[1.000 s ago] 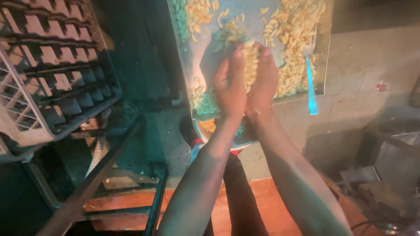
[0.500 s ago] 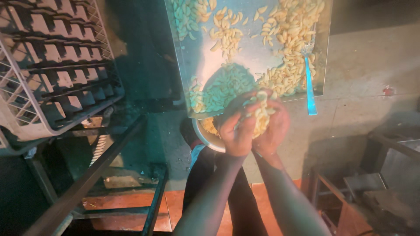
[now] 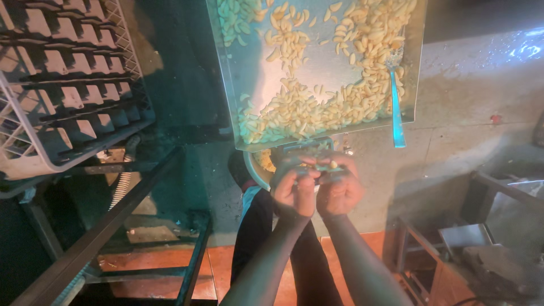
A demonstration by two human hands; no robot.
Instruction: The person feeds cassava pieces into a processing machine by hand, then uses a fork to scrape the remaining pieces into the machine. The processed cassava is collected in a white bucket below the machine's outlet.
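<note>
Tray rim just above hands.

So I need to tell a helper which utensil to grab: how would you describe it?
Find the big metal tray strewn with pale peeled cloves. At its right edge lies a spoon, its handle poking past the rim. It is the only long, thin, shiny thing among the cloves.

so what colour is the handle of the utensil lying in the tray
Light blue handle, clearest in the head view, resting among pale yellow pieces.
</note>
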